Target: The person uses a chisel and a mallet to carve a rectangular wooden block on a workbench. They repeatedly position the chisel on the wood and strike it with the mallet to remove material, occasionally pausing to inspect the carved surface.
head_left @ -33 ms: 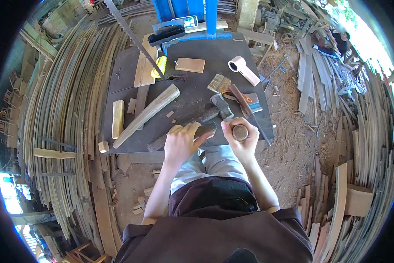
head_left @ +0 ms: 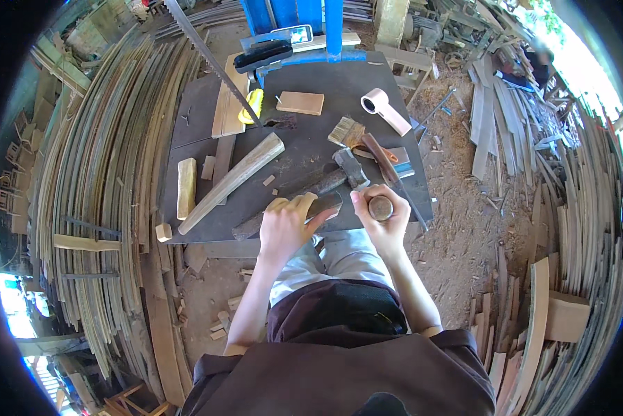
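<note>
Status: work in progress at the near edge of the table (head_left: 207, 104). My left hand (head_left: 284, 225) has its fingers wrapped over a small pale wood piece (head_left: 292, 203) laid against a dark block (head_left: 325, 202), pinning it down. My right hand (head_left: 381, 218) is clamped around a round-ended wooden tool handle (head_left: 380, 208), held upright; the working end is hidden under my fist, so I cannot tell what kind of tool it is. In my judgement the wood piece is only partly worked: it is not yet set aside with the other pieces, and both hands are engaged on it.

Beyond my fingertips: a hammer (head_left: 339, 175) lies just past the dark block, head toward my right hand. Further out past my right fingers are a paintbrush (head_left: 346, 130) and a pink-white tape dispenser (head_left: 384, 109). Out from my left fingers lies a long tapered wooden stave (head_left: 232, 182), with a short yellowish block (head_left: 186, 187) beyond it. A saw blade (head_left: 211, 61) runs diagonally across the far side, well clear of both hands.

Surface: dark sheet table, dusty, with chips. Surroundings: open workshop, earth floor littered with offcuts, bent timber strips (head_left: 110, 159) stacked at my left, planks (head_left: 575, 229) piled at my right.
</note>
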`<act>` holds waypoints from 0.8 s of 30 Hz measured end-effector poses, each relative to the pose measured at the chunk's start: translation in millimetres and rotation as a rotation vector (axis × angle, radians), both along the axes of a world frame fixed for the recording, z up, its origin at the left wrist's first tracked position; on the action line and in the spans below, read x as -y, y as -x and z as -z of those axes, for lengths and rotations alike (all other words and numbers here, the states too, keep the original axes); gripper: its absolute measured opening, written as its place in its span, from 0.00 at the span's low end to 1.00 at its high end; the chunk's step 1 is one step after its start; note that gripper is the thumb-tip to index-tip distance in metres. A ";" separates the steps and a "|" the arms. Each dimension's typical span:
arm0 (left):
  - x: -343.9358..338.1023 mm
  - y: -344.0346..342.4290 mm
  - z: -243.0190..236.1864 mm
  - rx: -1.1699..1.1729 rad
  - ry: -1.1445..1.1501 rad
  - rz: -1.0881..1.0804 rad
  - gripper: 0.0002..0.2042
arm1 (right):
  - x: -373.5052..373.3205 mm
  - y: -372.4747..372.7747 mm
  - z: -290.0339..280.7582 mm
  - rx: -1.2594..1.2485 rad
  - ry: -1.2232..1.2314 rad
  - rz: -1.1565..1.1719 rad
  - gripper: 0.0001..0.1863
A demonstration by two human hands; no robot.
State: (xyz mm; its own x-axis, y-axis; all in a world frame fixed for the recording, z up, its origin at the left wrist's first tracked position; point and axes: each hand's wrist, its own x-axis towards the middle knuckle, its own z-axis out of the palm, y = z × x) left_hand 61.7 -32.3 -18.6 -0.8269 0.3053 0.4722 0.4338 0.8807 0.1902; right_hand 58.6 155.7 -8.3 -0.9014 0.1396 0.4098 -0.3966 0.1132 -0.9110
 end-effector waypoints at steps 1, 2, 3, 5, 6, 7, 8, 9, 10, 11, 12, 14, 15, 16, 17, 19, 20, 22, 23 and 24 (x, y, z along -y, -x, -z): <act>0.3 0.1 0.1 -0.002 0.005 -0.005 0.24 | -1.6 1.2 2.3 0.020 0.010 0.004 0.11; 0.0 -0.1 -1.3 0.020 0.005 -0.007 0.24 | -2.9 1.8 3.5 0.039 0.021 0.008 0.12; -0.5 -0.3 -3.9 0.042 0.004 -0.008 0.24 | -4.0 2.0 3.8 0.040 0.019 0.016 0.12; -1.2 0.1 -4.0 0.049 -0.005 -0.005 0.23 | -5.3 2.9 8.6 0.046 0.027 0.024 0.12; -1.4 0.4 -2.1 0.034 -0.013 -0.001 0.22 | -5.5 3.0 10.9 0.050 0.033 0.028 0.12; -1.5 0.5 -1.1 0.019 -0.021 0.003 0.22 | -5.5 3.1 11.9 0.050 0.039 0.027 0.12; -1.4 -0.2 -1.5 0.041 -0.020 -0.002 0.21 | -5.4 3.4 12.7 0.050 0.045 0.026 0.12; -1.5 -1.1 -2.6 0.062 -0.020 -0.007 0.21 | -5.6 3.8 13.3 0.049 0.051 0.027 0.12; -1.5 -1.8 -3.5 0.084 -0.020 -0.011 0.21 | -6.1 3.8 14.2 0.047 0.051 0.030 0.12; -1.7 -2.2 -4.3 0.089 -0.016 -0.014 0.20 | -6.9 3.4 15.3 0.046 0.050 0.033 0.12; -1.8 -3.0 -5.2 0.093 -0.011 -0.019 0.20 | -7.4 3.1 15.8 0.043 0.050 0.034 0.12; -1.2 -2.5 -4.9 0.098 -0.017 -0.023 0.20 | -8.4 2.7 16.2 0.061 0.048 0.030 0.13; -0.6 -1.3 -3.0 0.100 -0.029 -0.022 0.20 | -9.2 2.3 16.2 0.071 0.045 0.029 0.13; -0.8 0.0 -2.6 0.101 -0.041 -0.020 0.20 | -9.9 2.9 16.6 0.058 0.055 0.014 0.13; -1.7 1.5 -4.2 0.100 -0.041 -0.023 0.20 | -10.6 4.1 17.2 0.044 0.065 -0.002 0.12; -4.1 4.8 -8.1 0.099 -0.039 -0.029 0.21 | -11.6 4.6 18.3 0.039 0.089 -0.032 0.12; -6.2 6.0 -6.0 0.098 -0.046 -0.030 0.21 | -12.2 4.3 17.6 0.046 0.104 -0.048 0.12; -11.7 6.8 -0.6 0.100 -0.062 -0.033 0.21 | -14.6 3.7 14.9 0.087 0.100 -0.094 0.12; -13.6 7.4 -0.6 0.090 -0.061 -0.038 0.21 | -17.4 4.7 12.9 0.119 0.081 -0.124 0.12; -16.2 7.9 -1.1 0.083 -0.062 -0.037 0.20 | -20.9 4.7 12.3 0.154 0.062 -0.149 0.11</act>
